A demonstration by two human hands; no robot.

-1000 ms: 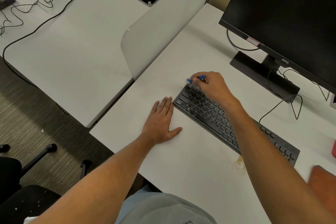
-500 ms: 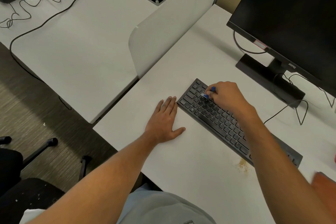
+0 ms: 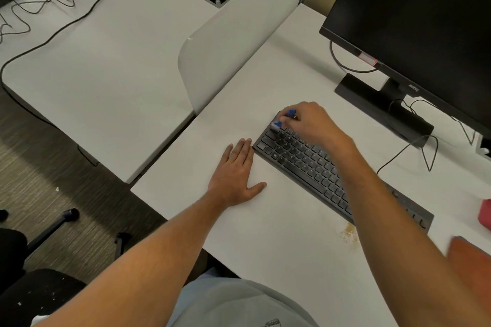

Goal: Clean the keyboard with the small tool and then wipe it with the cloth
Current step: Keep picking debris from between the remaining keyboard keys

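Head view: right hand (image 3: 312,125) curled over the far left corner of the flat black keyboard (image 3: 305,156), fingers pinched round a small blue cleaning tool (image 3: 283,119). Pale tip of the tool down on the topmost keys at that corner; blue handle sloping up into the fingers. Keyboard lying slantwise on the white desk (image 3: 279,252), left end near the desk middle, right end running under the right forearm toward the lower right edge.

Left hand (image 3: 235,175) flat on the desk, palm down, fingers straight and together, thumb spread out to the side, holding nothing. Fingertips just beside the keyboard's left end, whether touching it cannot be told.

Behind the keyboard, a large dark monitor (image 3: 414,24) on a black stand (image 3: 382,106), thin black cables looping on the desk near it. A yellowish stain (image 3: 348,233) on the desk just in front of the keyboard. A red object (image 3: 485,214) cut off at the right edge, too little in view to tell what it is. A white curved divider panel (image 3: 233,53) standing between this desk and the neighbouring grey desk (image 3: 106,66).
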